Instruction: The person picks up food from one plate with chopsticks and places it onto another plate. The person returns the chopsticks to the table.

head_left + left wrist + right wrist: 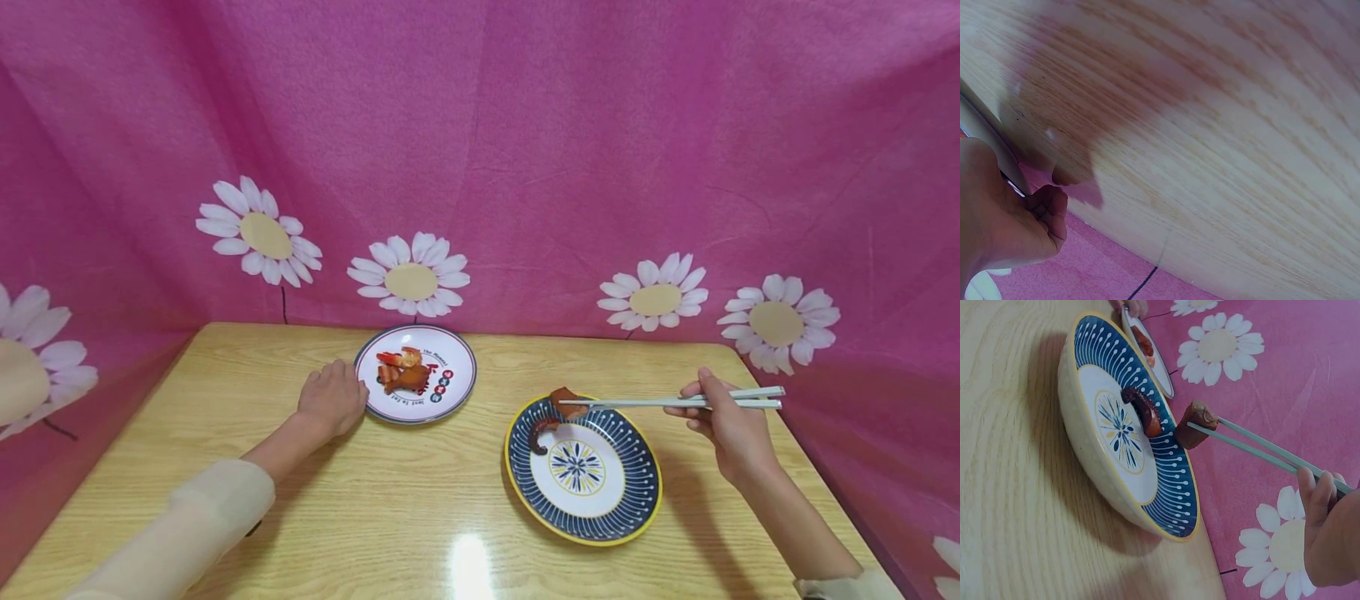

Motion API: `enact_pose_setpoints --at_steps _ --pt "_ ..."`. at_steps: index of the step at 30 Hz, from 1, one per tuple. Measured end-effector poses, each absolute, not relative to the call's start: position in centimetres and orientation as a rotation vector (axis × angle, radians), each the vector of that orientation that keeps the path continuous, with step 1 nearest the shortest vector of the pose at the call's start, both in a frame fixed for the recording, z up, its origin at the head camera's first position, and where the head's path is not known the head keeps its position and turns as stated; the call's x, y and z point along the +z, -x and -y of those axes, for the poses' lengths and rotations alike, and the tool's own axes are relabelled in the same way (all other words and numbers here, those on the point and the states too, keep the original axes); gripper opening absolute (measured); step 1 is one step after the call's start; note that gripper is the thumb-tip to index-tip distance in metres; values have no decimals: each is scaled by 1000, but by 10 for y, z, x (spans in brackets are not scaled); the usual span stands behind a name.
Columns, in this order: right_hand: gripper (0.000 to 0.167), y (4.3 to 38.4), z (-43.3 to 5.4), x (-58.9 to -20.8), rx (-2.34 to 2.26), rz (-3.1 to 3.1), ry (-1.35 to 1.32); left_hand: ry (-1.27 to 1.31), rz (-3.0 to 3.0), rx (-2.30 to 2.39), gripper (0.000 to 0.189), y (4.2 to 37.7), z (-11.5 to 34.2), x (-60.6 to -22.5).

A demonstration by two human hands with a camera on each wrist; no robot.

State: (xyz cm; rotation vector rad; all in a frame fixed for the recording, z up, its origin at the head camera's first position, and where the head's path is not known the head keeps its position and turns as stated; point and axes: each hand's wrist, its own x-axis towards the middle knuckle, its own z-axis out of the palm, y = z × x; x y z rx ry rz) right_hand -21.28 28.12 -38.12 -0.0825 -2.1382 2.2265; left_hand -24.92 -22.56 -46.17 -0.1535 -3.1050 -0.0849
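Observation:
My right hand (731,425) grips a pair of pale chopsticks (637,403). Their tips pinch a brown chunk of food (1196,425), which is over the far rim of the blue-patterned plate (637,475). A dark, curled tentacle-like piece (1142,412) lies inside that plate. Farther left, my left hand (333,398) holds the left edge of a white plate (457,367), with its fingers (1050,215) curled at the rim. On the white plate sit a shrimp-like piece (405,357) and a brown drumstick-like piece (408,379), close together.
Both plates stand on a light wood table (420,492). A pink cloth (487,167) printed with white daisies hangs behind the table and along its sides. The blue-patterned plate is right of the white one and nearer to me.

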Motion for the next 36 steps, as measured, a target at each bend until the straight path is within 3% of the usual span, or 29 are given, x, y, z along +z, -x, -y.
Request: enact_pose_setpoints --at_steps 36 --pt "38 204 -295 -397 2281 2157 70 147 3113 -107 38 250 226 -464"
